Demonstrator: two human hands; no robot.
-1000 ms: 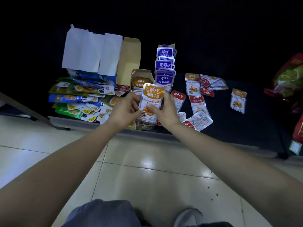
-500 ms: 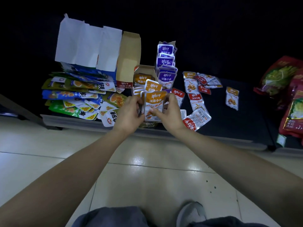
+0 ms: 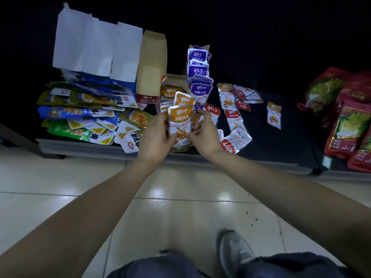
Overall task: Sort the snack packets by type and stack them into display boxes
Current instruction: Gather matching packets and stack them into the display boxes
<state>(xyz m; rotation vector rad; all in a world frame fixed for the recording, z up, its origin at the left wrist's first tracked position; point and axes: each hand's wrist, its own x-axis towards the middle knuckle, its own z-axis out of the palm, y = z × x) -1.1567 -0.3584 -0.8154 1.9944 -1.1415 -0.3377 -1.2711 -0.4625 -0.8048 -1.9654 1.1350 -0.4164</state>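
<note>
Both hands, left hand [image 3: 155, 135] and right hand [image 3: 203, 133], pinch an orange foil snack packet [image 3: 180, 122] over the open cardboard display box [image 3: 173, 81] near the counter's front edge (matching packets already inside), so next it should be slotted in upright.

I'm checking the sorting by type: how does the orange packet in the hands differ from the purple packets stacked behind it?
The orange packet has an orange top band; the purple packets have purple ones. The orange packet is held up by the left hand and right hand; the purple packets stand untouched in a row. Both carry the same white lettering and a similar pouch shape.
</note>
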